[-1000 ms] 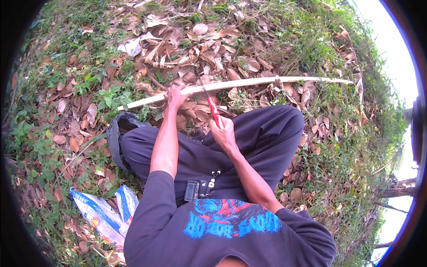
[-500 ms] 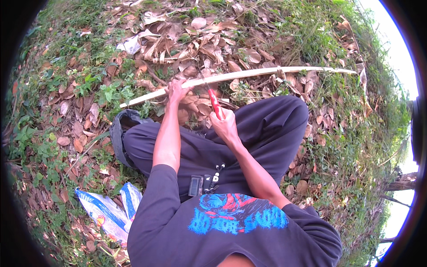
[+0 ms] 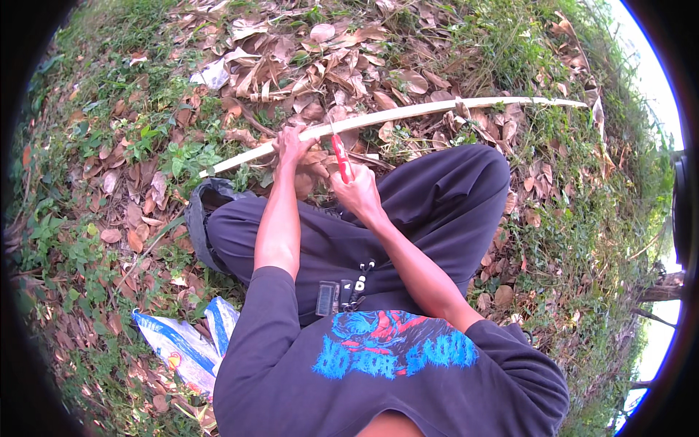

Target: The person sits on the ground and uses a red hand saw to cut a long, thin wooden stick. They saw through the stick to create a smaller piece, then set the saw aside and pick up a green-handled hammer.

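Note:
A long, pale strip of wood or bamboo point(image 3: 408, 111) lies crosswise in front of my folded legs, curved by the lens. My left hand point(image 3: 291, 146) is closed around it left of its middle. Just to the right, my right hand point(image 3: 357, 189) grips the red handle of a bladed tool point(image 3: 341, 156). Its thin blade crosses the strip close to my left hand. Whether that blade is a saw or a knife I cannot tell. My left fingertips are partly hidden behind the strip.
Dry brown leaves point(image 3: 349, 62) and green weeds point(image 3: 182, 156) cover the ground. At my lower left lies a white and blue plastic sack point(image 3: 178, 342). My dark trousers point(image 3: 451, 189) are close below the strip. Some branches point(image 3: 659, 288) show at the right edge.
My right hand and the red-handled tool have shifted slightly left and up, and the handle now stands steeper. The strip's right end is a little higher in view. My left hand keeps its hold.

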A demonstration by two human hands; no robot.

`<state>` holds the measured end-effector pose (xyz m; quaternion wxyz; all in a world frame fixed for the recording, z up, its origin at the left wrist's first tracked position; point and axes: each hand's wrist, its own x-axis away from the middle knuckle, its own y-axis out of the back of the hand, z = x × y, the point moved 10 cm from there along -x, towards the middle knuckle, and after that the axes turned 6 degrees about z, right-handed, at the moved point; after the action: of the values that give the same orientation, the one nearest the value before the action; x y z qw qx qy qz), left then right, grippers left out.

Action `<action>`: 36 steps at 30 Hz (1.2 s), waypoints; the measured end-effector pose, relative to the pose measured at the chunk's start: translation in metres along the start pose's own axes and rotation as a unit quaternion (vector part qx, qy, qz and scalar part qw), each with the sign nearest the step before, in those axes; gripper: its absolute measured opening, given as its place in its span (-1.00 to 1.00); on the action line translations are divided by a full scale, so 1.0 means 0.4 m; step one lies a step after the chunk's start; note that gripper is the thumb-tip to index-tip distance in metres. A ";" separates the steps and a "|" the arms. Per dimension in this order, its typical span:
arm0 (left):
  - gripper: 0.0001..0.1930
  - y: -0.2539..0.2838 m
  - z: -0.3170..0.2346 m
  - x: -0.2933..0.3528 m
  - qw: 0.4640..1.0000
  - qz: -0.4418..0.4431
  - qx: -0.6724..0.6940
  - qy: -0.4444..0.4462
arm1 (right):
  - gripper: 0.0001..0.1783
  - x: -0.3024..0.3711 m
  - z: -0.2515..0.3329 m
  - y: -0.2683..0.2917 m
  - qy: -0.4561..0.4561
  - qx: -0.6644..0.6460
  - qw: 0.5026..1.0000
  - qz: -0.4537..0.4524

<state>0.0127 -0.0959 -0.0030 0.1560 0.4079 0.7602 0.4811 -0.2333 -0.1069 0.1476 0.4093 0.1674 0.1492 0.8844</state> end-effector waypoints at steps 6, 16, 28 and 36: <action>-0.33 -0.013 0.022 -0.011 1.000 -0.001 -0.010 0.007 | -0.73 0.193 -0.042 0.071 -0.035 -0.074 0.997 0.016; -0.36 -0.021 0.024 -0.018 1.000 -0.001 -0.002 -0.004 | -0.69 -0.005 -0.068 0.029 -0.017 -0.047 0.999 0.000; -0.33 -0.025 0.027 -0.021 1.000 0.011 -0.005 0.008 | -0.71 0.068 -0.086 0.072 -0.030 -0.083 0.996 -0.010; -0.32 -0.026 0.041 -0.034 1.000 0.008 -0.001 0.005 | -0.74 0.132 -0.074 0.052 -0.025 -0.089 0.996 0.011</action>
<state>0.0267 -0.0984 -0.0221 0.1490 0.4115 0.7570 0.4852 -0.2919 -0.0827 0.1385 0.4168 0.1535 0.0580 0.8941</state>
